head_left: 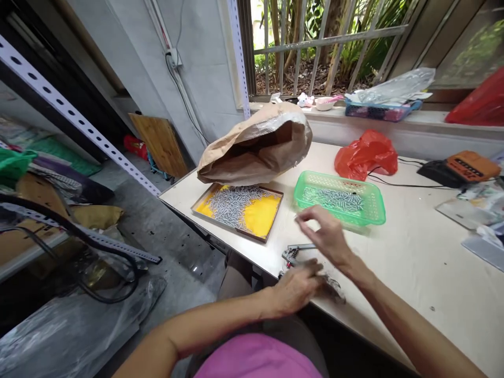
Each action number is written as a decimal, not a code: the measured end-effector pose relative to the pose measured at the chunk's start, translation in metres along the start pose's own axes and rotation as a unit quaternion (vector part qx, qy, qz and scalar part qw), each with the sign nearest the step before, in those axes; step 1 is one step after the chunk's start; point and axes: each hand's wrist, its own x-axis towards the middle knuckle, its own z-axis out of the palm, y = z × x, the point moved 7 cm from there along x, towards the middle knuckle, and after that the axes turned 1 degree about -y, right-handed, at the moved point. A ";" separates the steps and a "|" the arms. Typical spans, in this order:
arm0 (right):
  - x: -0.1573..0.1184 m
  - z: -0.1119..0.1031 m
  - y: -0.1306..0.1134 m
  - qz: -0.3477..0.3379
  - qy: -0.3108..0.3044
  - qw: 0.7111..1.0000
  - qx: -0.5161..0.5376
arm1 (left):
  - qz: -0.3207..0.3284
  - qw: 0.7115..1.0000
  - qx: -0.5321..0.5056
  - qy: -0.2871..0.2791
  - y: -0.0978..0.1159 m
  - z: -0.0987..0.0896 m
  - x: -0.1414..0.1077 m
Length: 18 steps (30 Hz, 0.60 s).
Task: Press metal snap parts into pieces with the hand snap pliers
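My right hand (326, 236) is raised beside the near edge of a green plastic basket (376, 207) holding small metal screw-like pieces (334, 199). Its thumb and forefinger curve into a pinch; anything between the tips is too small to make out. Lower, at the table's front edge, my left hand (297, 289) is smeared by motion over a metal lever device (293, 254) with a spring. I cannot tell what its fingers hold. To the left lies a shallow tray (271, 223) with a yellow bottom, heaped with similar metal pieces (232, 207).
A large open brown paper sack (255, 142) lies behind the tray. Farther back are a red plastic bag (368, 155) and an orange-black charger-like device (462, 168) with a cable. A perforated metal post (79, 121) slants at left. The windowsill carries a blue basket (381, 109).
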 end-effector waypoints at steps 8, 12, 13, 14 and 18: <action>0.002 -0.086 0.114 0.122 0.072 0.949 -0.281 | -0.275 0.937 0.212 0.036 -0.177 -0.130 0.006; -0.042 -0.057 0.111 0.113 -0.011 0.967 -0.230 | -0.309 0.909 0.270 -0.065 -0.221 -0.141 -0.002; -0.055 -0.047 0.103 0.108 -0.033 0.972 -0.207 | -0.304 0.909 0.275 -0.075 -0.226 -0.139 -0.003; -0.067 -0.038 0.095 0.107 -0.055 0.976 -0.182 | -0.297 0.911 0.277 -0.079 -0.228 -0.137 -0.003; -0.105 -0.013 0.065 0.128 -0.130 0.979 -0.095 | -0.294 0.916 0.262 -0.077 -0.234 -0.132 0.000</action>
